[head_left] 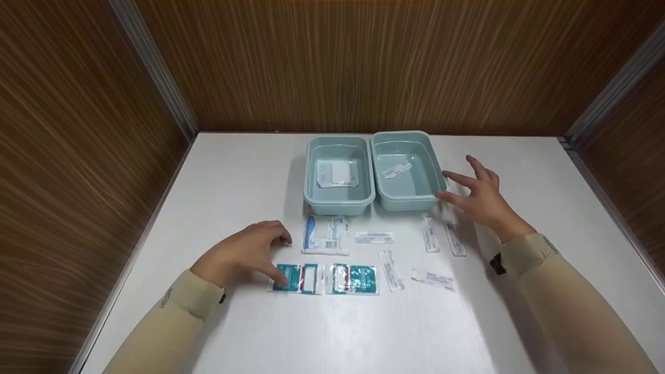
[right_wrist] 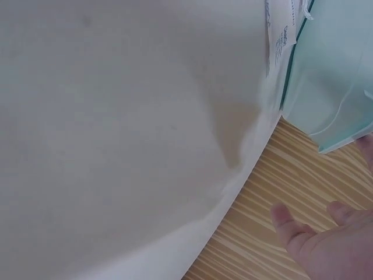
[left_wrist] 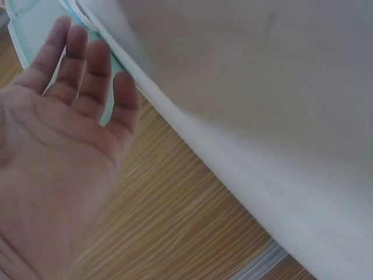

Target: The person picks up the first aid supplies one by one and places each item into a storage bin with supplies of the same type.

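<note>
My left hand [head_left: 244, 253] hovers over the table's left part, its thumb over a teal-and-clear packet [head_left: 294, 279] and its fingers loosely bent with nothing in them. The left wrist view shows that hand's palm [left_wrist: 55, 151] and fingers free. My right hand [head_left: 483, 202] is spread beside the right light-green bin [head_left: 410, 198], thumb and index finger at its right rim; whether they touch is hard to tell. One narrow white packet [head_left: 397, 170] lies inside this bin. In the left bin [head_left: 339, 201] lies a clear-and-white packet [head_left: 337, 173].
A white-and-blue packet labelled "Surgical" [head_left: 326, 236] lies before the left bin. Beside the left hand's packet is another teal packet [head_left: 353, 279]. Several narrow white packets, one crosswise [head_left: 374, 237], lie to the right. Wood-grain panels [head_left: 332, 67] enclose the white table [head_left: 234, 176].
</note>
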`<action>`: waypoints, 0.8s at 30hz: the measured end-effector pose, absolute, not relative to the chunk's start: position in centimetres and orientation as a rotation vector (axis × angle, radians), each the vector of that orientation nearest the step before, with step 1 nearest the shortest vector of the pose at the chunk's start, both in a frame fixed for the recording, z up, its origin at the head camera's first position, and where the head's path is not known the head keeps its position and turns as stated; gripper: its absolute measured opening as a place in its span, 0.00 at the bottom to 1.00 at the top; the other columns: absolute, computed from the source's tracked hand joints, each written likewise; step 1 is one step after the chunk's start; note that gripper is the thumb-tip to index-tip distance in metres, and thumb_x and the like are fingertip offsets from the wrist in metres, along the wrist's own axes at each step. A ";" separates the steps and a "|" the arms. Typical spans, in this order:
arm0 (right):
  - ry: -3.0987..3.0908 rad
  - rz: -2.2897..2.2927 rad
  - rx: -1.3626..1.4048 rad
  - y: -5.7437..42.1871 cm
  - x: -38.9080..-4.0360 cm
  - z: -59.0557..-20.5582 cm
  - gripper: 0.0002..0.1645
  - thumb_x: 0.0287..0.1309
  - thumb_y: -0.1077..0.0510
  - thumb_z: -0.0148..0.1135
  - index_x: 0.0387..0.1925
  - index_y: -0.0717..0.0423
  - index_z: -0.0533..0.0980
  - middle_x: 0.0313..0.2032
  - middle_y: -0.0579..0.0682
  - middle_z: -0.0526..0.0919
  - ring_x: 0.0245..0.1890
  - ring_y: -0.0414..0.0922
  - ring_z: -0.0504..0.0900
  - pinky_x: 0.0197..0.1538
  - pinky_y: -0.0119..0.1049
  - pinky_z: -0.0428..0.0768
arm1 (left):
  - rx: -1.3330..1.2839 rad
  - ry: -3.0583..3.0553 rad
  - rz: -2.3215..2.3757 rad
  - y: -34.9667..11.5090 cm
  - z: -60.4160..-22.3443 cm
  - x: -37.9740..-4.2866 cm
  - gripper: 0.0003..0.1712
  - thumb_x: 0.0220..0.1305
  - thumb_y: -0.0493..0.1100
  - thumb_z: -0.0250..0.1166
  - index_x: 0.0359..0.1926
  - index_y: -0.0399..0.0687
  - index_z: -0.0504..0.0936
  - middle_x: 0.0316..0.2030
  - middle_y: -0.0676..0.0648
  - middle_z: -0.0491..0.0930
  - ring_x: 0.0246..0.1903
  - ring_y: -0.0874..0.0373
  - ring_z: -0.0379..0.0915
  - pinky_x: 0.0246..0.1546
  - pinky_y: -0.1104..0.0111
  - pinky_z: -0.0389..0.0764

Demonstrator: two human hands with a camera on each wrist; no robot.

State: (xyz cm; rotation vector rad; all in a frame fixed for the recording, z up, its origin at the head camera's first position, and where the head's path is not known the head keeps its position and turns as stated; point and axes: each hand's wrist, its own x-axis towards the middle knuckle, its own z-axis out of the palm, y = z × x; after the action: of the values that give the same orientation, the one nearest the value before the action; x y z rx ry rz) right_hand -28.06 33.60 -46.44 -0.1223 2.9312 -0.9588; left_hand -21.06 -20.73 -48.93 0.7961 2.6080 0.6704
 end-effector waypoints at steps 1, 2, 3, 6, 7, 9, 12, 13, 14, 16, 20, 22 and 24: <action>2.928 -0.961 -0.118 33.6 -28.1 -46.4 0.53 0.70 0.28 0.75 0.85 0.48 0.71 0.94 0.58 0.31 0.90 0.74 0.34 0.80 0.89 0.54 | 0.812 2.594 0.656 -20.7 -49.0 -21.0 0.50 0.38 0.65 0.96 0.60 0.49 0.87 0.56 0.52 0.85 0.56 0.55 0.76 0.69 0.52 0.83; 2.927 -0.962 -0.119 33.6 -28.1 -46.4 0.53 0.70 0.28 0.75 0.85 0.48 0.71 0.94 0.57 0.31 0.90 0.74 0.34 0.80 0.89 0.54 | 0.820 2.583 0.642 -20.6 -49.0 -20.8 0.51 0.37 0.65 0.96 0.60 0.49 0.86 0.55 0.52 0.84 0.55 0.55 0.75 0.68 0.52 0.83; 2.926 -0.961 -0.120 33.6 -28.1 -46.4 0.53 0.69 0.28 0.75 0.85 0.47 0.71 0.94 0.57 0.31 0.90 0.74 0.34 0.80 0.89 0.54 | 0.826 2.575 0.625 -20.6 -49.0 -20.7 0.51 0.37 0.65 0.96 0.60 0.49 0.86 0.55 0.53 0.84 0.55 0.56 0.74 0.67 0.53 0.84; 2.924 -0.962 -0.118 33.6 -28.1 -46.3 0.53 0.69 0.27 0.75 0.85 0.47 0.71 0.94 0.57 0.31 0.91 0.73 0.34 0.80 0.89 0.54 | 0.812 2.567 0.565 -20.3 -49.2 -20.3 0.52 0.35 0.66 0.96 0.60 0.52 0.85 0.53 0.55 0.83 0.54 0.57 0.72 0.65 0.55 0.84; 2.923 -0.960 -0.115 33.6 -28.1 -46.3 0.53 0.69 0.27 0.75 0.85 0.47 0.71 0.94 0.56 0.31 0.91 0.73 0.34 0.80 0.89 0.54 | 0.807 2.570 0.551 -20.3 -49.2 -20.2 0.53 0.34 0.65 0.96 0.60 0.52 0.85 0.53 0.55 0.83 0.53 0.57 0.72 0.64 0.55 0.84; 2.922 -0.956 -0.107 33.6 -28.1 -46.4 0.54 0.69 0.26 0.75 0.85 0.46 0.71 0.94 0.56 0.31 0.91 0.73 0.34 0.80 0.89 0.54 | 0.793 2.576 0.526 -20.1 -49.3 -20.0 0.52 0.34 0.64 0.97 0.61 0.54 0.84 0.52 0.56 0.82 0.53 0.58 0.71 0.63 0.57 0.85; 2.922 -0.949 -0.102 33.7 -28.1 -46.4 0.54 0.68 0.25 0.74 0.85 0.46 0.71 0.94 0.56 0.30 0.91 0.73 0.34 0.80 0.89 0.54 | 0.779 2.589 0.514 -19.9 -49.3 -19.8 0.50 0.35 0.61 0.97 0.60 0.55 0.84 0.52 0.57 0.82 0.53 0.58 0.71 0.62 0.57 0.84; 2.920 -0.949 -0.100 33.6 -28.1 -46.4 0.54 0.68 0.25 0.74 0.85 0.46 0.71 0.94 0.56 0.30 0.91 0.73 0.34 0.80 0.89 0.54 | 0.771 2.592 0.509 -19.9 -49.3 -19.8 0.50 0.35 0.60 0.97 0.60 0.55 0.84 0.52 0.57 0.82 0.53 0.58 0.71 0.63 0.57 0.84; 2.919 -0.949 -0.099 33.6 -28.1 -46.4 0.55 0.68 0.25 0.74 0.85 0.46 0.71 0.94 0.56 0.30 0.91 0.73 0.34 0.80 0.89 0.54 | 0.763 2.596 0.504 -19.9 -49.3 -19.7 0.49 0.36 0.60 0.97 0.60 0.56 0.85 0.52 0.57 0.82 0.54 0.58 0.71 0.63 0.58 0.84; 2.917 -0.951 -0.098 33.6 -28.1 -46.4 0.55 0.68 0.24 0.74 0.85 0.46 0.71 0.94 0.56 0.30 0.91 0.73 0.34 0.80 0.89 0.54 | 0.754 2.600 0.504 -19.8 -49.2 -19.6 0.47 0.38 0.58 0.97 0.60 0.56 0.85 0.52 0.57 0.82 0.54 0.58 0.72 0.64 0.57 0.84; 2.916 -0.954 -0.096 33.6 -28.0 -46.4 0.54 0.68 0.25 0.74 0.85 0.45 0.71 0.94 0.56 0.30 0.91 0.73 0.34 0.80 0.89 0.54 | 0.749 2.605 0.511 -19.9 -49.1 -19.6 0.43 0.41 0.55 0.96 0.59 0.56 0.86 0.53 0.57 0.83 0.54 0.57 0.72 0.66 0.56 0.83; 2.918 -0.956 -0.100 33.6 -28.0 -46.4 0.53 0.69 0.26 0.74 0.85 0.45 0.71 0.94 0.56 0.31 0.91 0.73 0.34 0.80 0.89 0.54 | 0.753 2.607 0.520 -20.0 -49.1 -19.6 0.42 0.42 0.54 0.95 0.59 0.56 0.86 0.53 0.57 0.83 0.54 0.57 0.72 0.66 0.55 0.83; 2.924 -0.951 -0.113 33.6 -28.0 -46.4 0.53 0.70 0.27 0.74 0.85 0.46 0.71 0.94 0.57 0.31 0.91 0.74 0.35 0.80 0.89 0.54 | 0.765 2.611 0.528 -20.0 -49.0 -19.6 0.41 0.43 0.53 0.95 0.58 0.55 0.87 0.52 0.57 0.83 0.53 0.57 0.73 0.66 0.55 0.83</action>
State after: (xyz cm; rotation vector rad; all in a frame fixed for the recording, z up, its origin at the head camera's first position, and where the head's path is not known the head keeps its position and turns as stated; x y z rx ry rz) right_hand -28.04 33.61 -46.37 -0.1129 2.9242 -0.9505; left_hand -19.58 -20.03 -49.04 0.7647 2.6110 0.5279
